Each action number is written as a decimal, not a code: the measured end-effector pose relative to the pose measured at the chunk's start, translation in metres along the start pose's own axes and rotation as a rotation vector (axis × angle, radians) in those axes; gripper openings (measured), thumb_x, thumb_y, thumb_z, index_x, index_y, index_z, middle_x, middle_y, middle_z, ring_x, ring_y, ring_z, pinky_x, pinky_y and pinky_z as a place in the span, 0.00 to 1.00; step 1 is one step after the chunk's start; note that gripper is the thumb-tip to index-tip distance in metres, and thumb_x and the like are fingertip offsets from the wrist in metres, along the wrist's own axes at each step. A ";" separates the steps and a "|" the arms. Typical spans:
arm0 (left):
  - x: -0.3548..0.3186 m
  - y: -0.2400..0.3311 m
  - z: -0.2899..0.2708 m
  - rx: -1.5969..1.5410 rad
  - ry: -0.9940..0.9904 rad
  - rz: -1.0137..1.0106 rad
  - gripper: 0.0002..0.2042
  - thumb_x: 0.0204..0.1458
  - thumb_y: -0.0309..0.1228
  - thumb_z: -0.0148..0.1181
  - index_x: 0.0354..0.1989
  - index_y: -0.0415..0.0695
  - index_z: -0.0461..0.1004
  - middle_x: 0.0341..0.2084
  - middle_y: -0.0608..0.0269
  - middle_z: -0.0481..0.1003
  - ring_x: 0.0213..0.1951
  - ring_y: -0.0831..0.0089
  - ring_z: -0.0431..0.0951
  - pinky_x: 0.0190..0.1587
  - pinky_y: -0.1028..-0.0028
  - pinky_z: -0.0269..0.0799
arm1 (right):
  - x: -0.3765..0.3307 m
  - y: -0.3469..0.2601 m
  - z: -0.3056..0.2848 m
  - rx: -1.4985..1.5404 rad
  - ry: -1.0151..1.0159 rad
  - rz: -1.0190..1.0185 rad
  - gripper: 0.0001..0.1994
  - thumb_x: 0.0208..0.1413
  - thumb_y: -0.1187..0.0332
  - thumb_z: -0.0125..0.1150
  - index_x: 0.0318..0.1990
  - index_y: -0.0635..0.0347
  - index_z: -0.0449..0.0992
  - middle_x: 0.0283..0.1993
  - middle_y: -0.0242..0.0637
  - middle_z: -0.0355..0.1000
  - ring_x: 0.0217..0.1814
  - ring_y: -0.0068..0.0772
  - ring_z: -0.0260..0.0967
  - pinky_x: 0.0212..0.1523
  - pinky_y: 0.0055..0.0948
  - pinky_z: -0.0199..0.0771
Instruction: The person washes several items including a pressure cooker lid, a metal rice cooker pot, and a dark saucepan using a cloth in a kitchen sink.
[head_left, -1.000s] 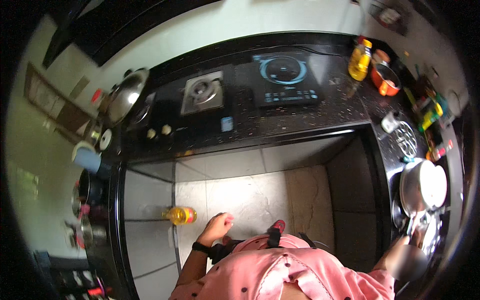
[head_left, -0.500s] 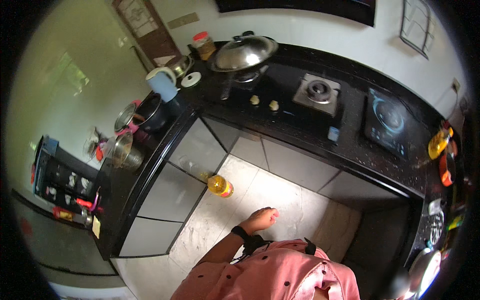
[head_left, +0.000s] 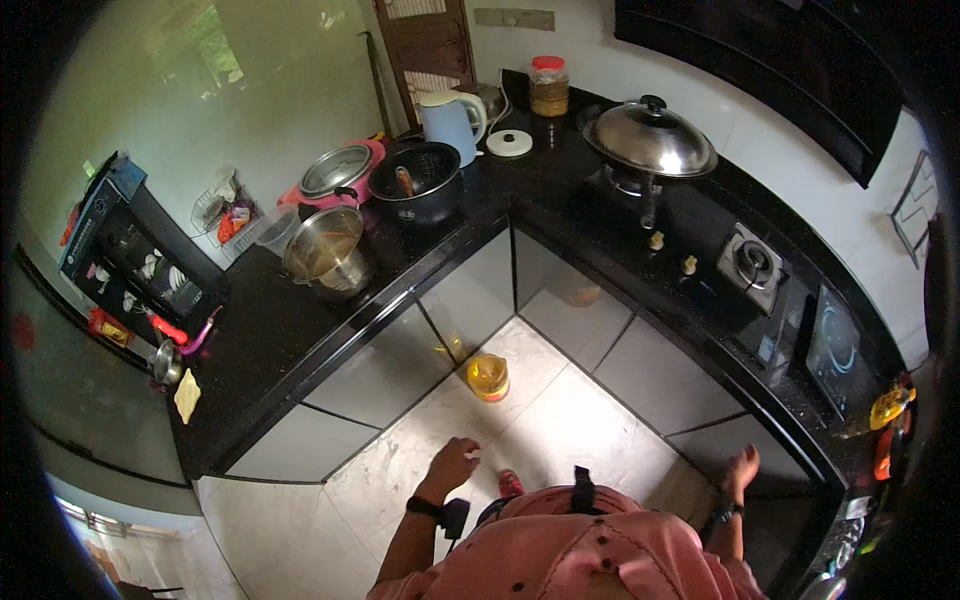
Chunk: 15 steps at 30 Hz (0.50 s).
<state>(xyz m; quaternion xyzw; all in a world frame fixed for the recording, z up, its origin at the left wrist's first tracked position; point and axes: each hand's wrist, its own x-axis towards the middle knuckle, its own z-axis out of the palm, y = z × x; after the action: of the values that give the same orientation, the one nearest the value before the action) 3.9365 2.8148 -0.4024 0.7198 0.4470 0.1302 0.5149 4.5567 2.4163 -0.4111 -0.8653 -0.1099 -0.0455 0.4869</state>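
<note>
My left hand [head_left: 456, 466] hangs in front of my body over the floor, its fingers curled in. A small pale spot shows at the fingertips, too small to name. Away to the right, my right hand [head_left: 740, 468] is held low beside the cabinet fronts, with fingers loosely apart and nothing visible in them. Ahead of my left hand, a bottle of yellow oil [head_left: 488, 378] stands on the tiled floor close to the corner cabinets. Neither hand touches it.
On the left counter are a steel pot [head_left: 330, 255], a black inner pot [head_left: 415, 185], a pink cooker [head_left: 340, 172], a blue kettle [head_left: 450, 128] and a dish cabinet [head_left: 125, 250]. A lidded wok [head_left: 650, 140], gas burner [head_left: 753, 262] and induction cooktop [head_left: 838, 345] line the right counter.
My view has swung left, bringing the left counter further in. My right hand has come into sight. My left hand still hangs over the floor, and the oil bottle stands as before.
</note>
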 end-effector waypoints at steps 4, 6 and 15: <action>-0.060 -0.058 -0.055 0.081 0.209 -0.058 0.13 0.46 0.29 0.62 0.41 0.42 0.73 0.36 0.55 0.73 0.34 0.63 0.76 0.37 0.69 0.74 | -0.058 -0.168 0.207 0.592 -0.594 0.644 0.17 0.54 0.77 0.51 0.52 0.59 0.65 0.47 0.34 0.65 0.42 0.26 0.64 0.34 0.24 0.68; -0.089 -0.068 -0.076 0.089 0.282 -0.157 0.14 0.45 0.28 0.62 0.41 0.42 0.73 0.35 0.55 0.74 0.36 0.63 0.77 0.37 0.69 0.74 | -0.087 -0.161 0.292 0.219 -0.646 -0.061 0.17 0.49 0.80 0.56 0.48 0.60 0.69 0.46 0.36 0.66 0.44 0.33 0.68 0.38 0.28 0.73; -0.228 -0.127 -0.067 -0.140 0.644 -0.523 0.13 0.47 0.24 0.61 0.42 0.39 0.73 0.33 0.57 0.76 0.33 0.69 0.76 0.35 0.72 0.74 | -0.235 -0.408 0.508 0.004 -1.044 -0.431 0.19 0.49 0.72 0.59 0.50 0.63 0.69 0.46 0.46 0.69 0.41 0.41 0.72 0.42 0.34 0.73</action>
<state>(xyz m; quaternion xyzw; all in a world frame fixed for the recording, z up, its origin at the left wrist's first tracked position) 3.6986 2.6882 -0.4200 0.4678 0.7430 0.2433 0.4122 4.2182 3.0197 -0.3799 -0.7301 -0.5106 0.2902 0.3493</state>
